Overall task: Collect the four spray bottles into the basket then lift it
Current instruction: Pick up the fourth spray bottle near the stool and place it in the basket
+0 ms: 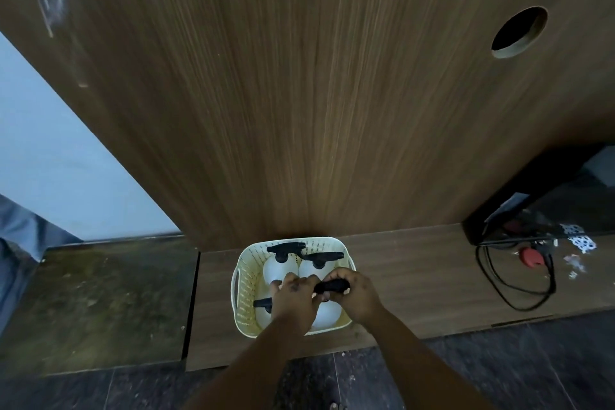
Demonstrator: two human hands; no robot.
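A cream perforated basket [244,283] stands on a low wooden ledge against a tall wood panel. Inside it are white spray bottles with black trigger heads: two stand at the back [279,268] [321,260], one lies at the front left [263,309], and one sits at the front right [327,314]. My left hand [293,298] and my right hand [354,293] are both over the basket, fingers curled around the black trigger head [332,286] of the front right bottle. My hands hide much of the front bottles.
A tall wood panel [299,93] with a round hole [519,32] rises right behind the basket. Black cables [519,289] and a red plug [532,256] lie on the ledge to the right. A dark glass-like slab [100,303] lies left. Dark floor tiles are below.
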